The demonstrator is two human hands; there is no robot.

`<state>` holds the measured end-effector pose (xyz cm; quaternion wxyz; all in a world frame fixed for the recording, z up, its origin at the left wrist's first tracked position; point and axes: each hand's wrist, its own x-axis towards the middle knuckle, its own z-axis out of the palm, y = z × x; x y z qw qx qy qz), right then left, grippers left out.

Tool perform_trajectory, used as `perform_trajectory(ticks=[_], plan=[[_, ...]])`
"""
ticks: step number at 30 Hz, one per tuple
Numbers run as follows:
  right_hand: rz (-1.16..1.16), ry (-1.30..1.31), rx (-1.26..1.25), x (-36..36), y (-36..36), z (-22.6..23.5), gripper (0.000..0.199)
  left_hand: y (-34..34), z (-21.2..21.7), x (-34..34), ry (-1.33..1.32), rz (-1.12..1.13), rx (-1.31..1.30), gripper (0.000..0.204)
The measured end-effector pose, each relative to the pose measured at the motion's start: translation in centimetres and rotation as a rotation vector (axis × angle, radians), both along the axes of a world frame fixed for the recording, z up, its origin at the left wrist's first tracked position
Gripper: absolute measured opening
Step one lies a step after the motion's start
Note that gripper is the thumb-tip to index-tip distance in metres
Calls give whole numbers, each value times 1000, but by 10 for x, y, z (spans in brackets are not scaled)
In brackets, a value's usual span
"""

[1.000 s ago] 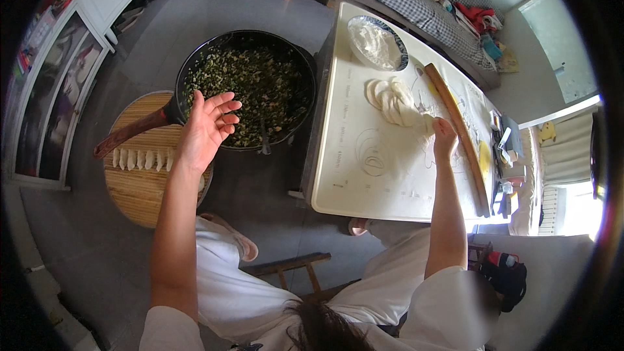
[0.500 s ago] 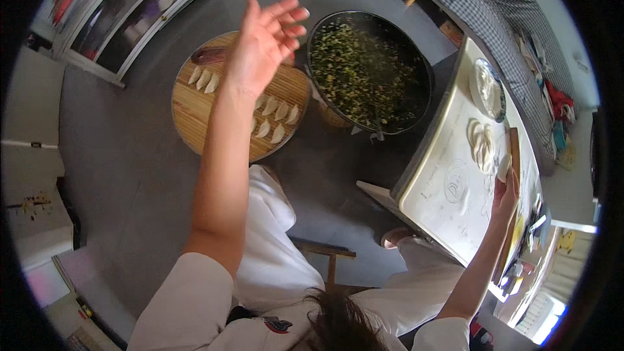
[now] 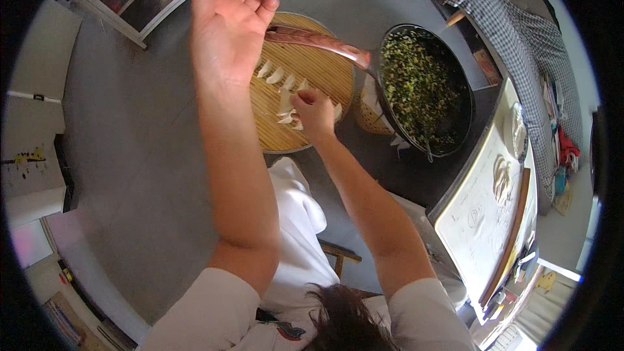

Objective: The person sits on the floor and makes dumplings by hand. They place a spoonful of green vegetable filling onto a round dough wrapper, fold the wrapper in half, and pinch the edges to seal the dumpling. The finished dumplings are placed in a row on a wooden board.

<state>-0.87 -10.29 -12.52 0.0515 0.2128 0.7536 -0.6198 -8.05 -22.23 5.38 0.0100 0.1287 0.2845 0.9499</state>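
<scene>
My left hand (image 3: 231, 32) is raised at the top, palm up and fingers spread, with nothing in it. Beneath and beside that arm lies a round bamboo board (image 3: 331, 29) with white crescent dumplings (image 3: 275, 75) in rows. My right hand (image 3: 315, 114) is down at the board among the dumplings, its fingers curled together. A pale piece of dough (image 3: 285, 99) shows beside its fingertips. Whatever the fingers hold is hidden. To the right of the board is a black pan (image 3: 466, 117) of chopped green filling (image 3: 419, 84); its brown handle (image 3: 312, 39) reaches across the board.
A white table (image 3: 465, 227) on the right carries a plate of white dough or flour (image 3: 517, 131), a small pile of pale dough (image 3: 502, 179) and a long wooden rolling pin (image 3: 513, 240). A woven basket (image 3: 370, 117) stands beside the pan. A white cabinet (image 3: 140, 0) is at upper left.
My right hand has moved from the table, where it held a white dough piece by the rolling pin, left to the board. My left hand has risen higher. The view has shifted left.
</scene>
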Motion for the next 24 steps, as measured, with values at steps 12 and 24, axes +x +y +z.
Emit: perform_trajectory(ticks=[12,24], plan=[[188,-514,648,-42,-54,-77,22,-11,-23,-12,-57,-34,117,47],[85,-150,141,-3,7,-12,31,-2,-22,-21,-11,-193,76,48]])
